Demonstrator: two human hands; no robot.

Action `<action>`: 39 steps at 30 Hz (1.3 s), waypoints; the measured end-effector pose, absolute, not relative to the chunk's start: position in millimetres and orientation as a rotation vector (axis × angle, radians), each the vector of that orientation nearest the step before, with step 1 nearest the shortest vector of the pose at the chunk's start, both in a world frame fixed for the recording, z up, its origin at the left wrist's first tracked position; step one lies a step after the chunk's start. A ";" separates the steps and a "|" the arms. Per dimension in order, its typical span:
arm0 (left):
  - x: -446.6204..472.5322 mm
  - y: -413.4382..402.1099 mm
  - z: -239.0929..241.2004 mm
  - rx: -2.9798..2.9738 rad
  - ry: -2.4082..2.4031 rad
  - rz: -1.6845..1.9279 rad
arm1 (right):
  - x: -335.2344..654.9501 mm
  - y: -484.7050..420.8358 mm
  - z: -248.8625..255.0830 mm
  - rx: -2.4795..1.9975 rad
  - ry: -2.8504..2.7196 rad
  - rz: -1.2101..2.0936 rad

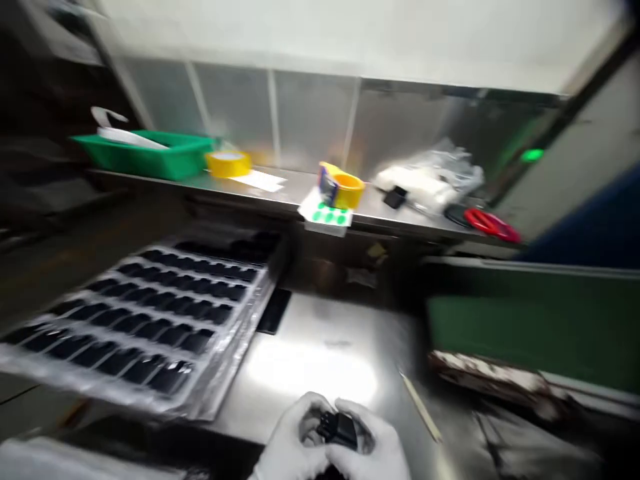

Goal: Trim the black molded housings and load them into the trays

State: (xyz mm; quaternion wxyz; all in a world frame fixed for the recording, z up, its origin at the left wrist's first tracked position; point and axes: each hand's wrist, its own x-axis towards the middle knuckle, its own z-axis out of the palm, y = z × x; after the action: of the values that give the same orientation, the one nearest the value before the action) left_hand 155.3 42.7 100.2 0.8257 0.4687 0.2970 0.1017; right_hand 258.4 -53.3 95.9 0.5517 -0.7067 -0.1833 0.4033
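At the bottom middle, over the front edge of the metal table, both my white-gloved hands close around a small black plastic part [341,430]. My left hand [295,440] grips its left side, where small dark prongs or knobs show. With thumb and fingers, my right hand [375,443] holds the right side. The picture is blurred, and the gloves hide the part's underside. To the left, a white tray [205,380] carries rows of similar-looking dark pieces. A pale, thin stick-like tool [420,407] lies to the right of my hands.
A black flat object [275,311] lies beside the tray. The shelf [300,187] behind holds a green bin [150,157], yellow tape rolls [228,164], a sheet of green dot stickers [327,215], plastic bags [435,180] and red-handled scissors [487,223]. A green surface [530,333] is at right.
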 end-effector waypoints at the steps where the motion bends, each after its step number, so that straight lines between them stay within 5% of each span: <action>1: 173.4 38.5 102.9 1.000 0.620 0.206 | 272.8 -61.1 95.0 -1.631 -0.356 0.939; 11: 250.9 3.1 159.3 1.379 0.667 0.218 | 346.3 -113.8 131.1 -1.429 -0.467 0.886; 23: 206.7 7.2 168.3 1.812 0.757 0.472 | 333.9 -78.7 152.3 -1.415 -0.540 1.130; 39: 167.0 46.9 183.6 1.459 0.707 0.367 | 286.6 -64.2 185.4 -1.446 -0.348 1.177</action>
State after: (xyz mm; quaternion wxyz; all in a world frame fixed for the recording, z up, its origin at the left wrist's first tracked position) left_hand 167.0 46.9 183.6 0.6739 0.6485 0.3142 0.1630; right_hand 286.6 -64.2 185.4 0.5831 -0.6195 -0.1489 0.5040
